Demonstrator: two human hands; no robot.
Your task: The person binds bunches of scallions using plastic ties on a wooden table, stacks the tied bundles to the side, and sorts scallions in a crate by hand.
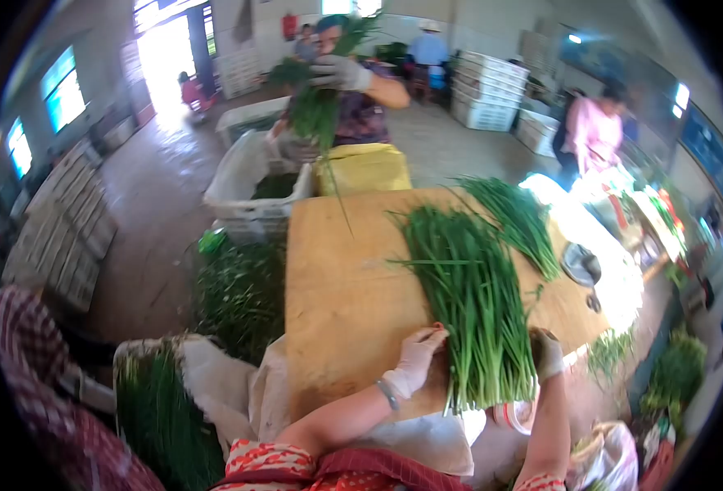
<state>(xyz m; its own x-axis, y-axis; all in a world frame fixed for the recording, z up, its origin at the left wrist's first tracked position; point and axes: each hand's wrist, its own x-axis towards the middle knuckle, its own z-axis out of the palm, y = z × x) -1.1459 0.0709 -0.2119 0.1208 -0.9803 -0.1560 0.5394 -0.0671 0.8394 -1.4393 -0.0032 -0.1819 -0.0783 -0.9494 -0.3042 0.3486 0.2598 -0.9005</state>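
Wooden worktop (353, 311) carries the large green bundle (476, 303), its stalks mostly lined up, seemingly unbound; a smaller bunch (518, 221) lies beyond. Pale ends reach the front edge; open wood stretches leftward. The left hand (414, 360) and right hand (548, 356) flank the bundle; I cannot tell whether either grips.

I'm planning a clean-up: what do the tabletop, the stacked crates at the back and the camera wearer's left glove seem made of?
Tabletop: probably wood, dull finish, given its tan, faintly marked surface.
Stacked crates: likely white plastic, from their slotted walls; gloss unclear.
Left glove: pale, close-fitting, matte; fabric or rubber, weave unreadable.
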